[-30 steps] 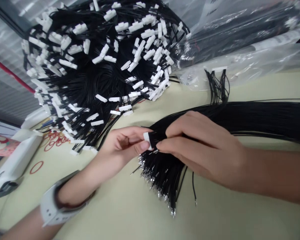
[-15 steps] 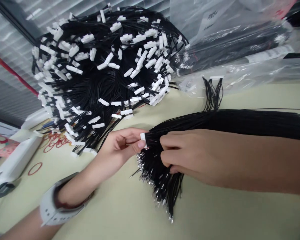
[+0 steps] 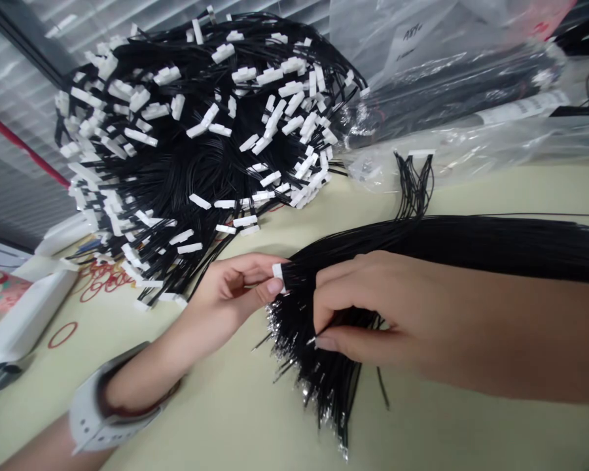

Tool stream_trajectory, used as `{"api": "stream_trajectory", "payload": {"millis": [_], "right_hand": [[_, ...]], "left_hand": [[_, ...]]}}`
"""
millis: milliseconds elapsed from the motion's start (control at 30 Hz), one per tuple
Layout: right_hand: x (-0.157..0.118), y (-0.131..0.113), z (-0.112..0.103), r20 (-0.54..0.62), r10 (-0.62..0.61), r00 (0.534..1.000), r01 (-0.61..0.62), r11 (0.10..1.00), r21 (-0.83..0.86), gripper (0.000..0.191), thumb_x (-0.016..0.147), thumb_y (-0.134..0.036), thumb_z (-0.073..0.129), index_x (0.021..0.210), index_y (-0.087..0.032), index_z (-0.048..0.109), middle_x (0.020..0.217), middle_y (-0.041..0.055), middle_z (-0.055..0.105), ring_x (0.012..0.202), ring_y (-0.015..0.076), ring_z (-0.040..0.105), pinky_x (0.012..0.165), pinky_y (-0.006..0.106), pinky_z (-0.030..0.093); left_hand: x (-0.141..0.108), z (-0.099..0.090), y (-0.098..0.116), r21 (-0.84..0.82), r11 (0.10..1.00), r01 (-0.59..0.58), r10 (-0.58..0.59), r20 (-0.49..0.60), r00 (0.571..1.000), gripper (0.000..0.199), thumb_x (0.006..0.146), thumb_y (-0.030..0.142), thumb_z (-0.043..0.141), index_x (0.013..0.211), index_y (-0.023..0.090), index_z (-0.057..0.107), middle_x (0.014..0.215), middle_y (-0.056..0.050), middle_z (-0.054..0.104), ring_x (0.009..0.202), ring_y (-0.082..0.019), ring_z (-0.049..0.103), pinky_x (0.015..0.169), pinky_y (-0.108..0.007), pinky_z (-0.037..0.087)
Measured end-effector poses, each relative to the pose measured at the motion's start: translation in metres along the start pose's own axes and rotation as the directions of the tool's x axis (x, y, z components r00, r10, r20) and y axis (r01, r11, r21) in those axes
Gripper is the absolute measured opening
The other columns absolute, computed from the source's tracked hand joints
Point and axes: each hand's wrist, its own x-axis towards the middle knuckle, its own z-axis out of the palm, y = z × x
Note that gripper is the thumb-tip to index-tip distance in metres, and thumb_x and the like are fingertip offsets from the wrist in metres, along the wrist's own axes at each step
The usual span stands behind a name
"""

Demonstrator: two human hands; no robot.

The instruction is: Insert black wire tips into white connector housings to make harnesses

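Note:
Between thumb and fingers, my left hand (image 3: 240,288) pinches a small white connector (image 3: 278,277) with black wires running from its right side. My right hand (image 3: 363,307) is just to the right, over a fanned bundle of black wires (image 3: 324,379) with silvery metal tips. Its thumb and index finger pinch a single black wire (image 3: 312,341) near its metal end. The bundle stretches away to the right, behind my right forearm. A pale watch band is round my left wrist.
A large heap of black cables with white connectors (image 3: 203,123) lies at the upper left. Plastic bags (image 3: 451,98) fill the upper right. Several rubber bands (image 3: 98,278), a white bar-shaped object (image 3: 27,314) and another white connector (image 3: 422,153) are on the table.
My right thumb has come down and into view, with a wire tip now showing between thumb and index finger. My left hand still holds the connector. The view has shifted slightly.

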Motion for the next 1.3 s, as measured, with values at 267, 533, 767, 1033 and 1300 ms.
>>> {"api": "stream_trajectory", "payload": {"millis": [267,533,767,1033,1300], "right_hand": [[0.005,-0.002,0.007,-0.058,0.102,0.993,-0.105,0.993,-0.053,0.016,0.08,-0.022,0.051,0.066,-0.018,0.057,0.054,-0.0046,0.053,0.049,0.0081,0.045,0.047,0.024,0.029],[0.009,0.005,-0.002,-0.103,0.297,0.949,-0.309,0.942,-0.13,0.019,0.081,-0.024,0.046,0.063,-0.018,0.052,0.046,-0.0068,0.045,0.037,0.0041,0.034,0.037,0.019,0.022],[0.008,0.004,-0.001,-0.148,0.294,0.944,-0.318,0.932,-0.173,0.018,0.079,-0.023,0.047,0.062,-0.018,0.052,0.045,-0.0066,0.046,0.036,0.0037,0.034,0.036,0.019,0.023],[0.007,0.006,0.003,-0.157,0.302,0.94,-0.325,0.934,-0.146,0.019,0.079,-0.024,0.047,0.062,-0.019,0.054,0.046,-0.0063,0.048,0.036,0.0038,0.033,0.036,0.019,0.022],[0.005,0.005,0.004,-0.139,0.315,0.939,-0.331,0.937,-0.114,0.018,0.078,-0.023,0.046,0.062,-0.019,0.055,0.046,-0.0065,0.048,0.038,0.0045,0.035,0.039,0.02,0.026]], "left_hand": [[0.001,-0.001,-0.003,-0.018,1.0,-0.019,0.02,0.032,0.999,0.02,0.076,0.026,0.06,0.093,0.036,0.066,0.072,0.002,0.065,0.068,-0.017,0.057,0.064,-0.029,0.046],[-0.001,0.0,-0.003,-0.146,0.982,0.118,-0.129,-0.066,0.989,0.013,0.075,0.015,0.063,0.088,0.019,0.066,0.073,0.002,0.065,0.067,-0.008,0.057,0.063,-0.016,0.044],[0.001,0.0,-0.004,-0.151,0.982,0.117,-0.128,-0.062,0.99,0.013,0.076,0.014,0.063,0.088,0.017,0.066,0.072,0.001,0.065,0.066,-0.007,0.057,0.062,-0.013,0.044],[0.0,-0.001,-0.004,-0.129,0.983,0.127,-0.138,-0.075,0.988,0.015,0.074,0.016,0.063,0.089,0.018,0.066,0.072,0.0,0.065,0.068,-0.01,0.057,0.063,-0.018,0.043],[-0.001,-0.001,-0.002,-0.119,0.986,0.114,-0.117,-0.015,0.993,0.015,0.075,0.023,0.062,0.09,0.027,0.066,0.074,0.001,0.063,0.069,-0.015,0.055,0.064,-0.026,0.042]]}}
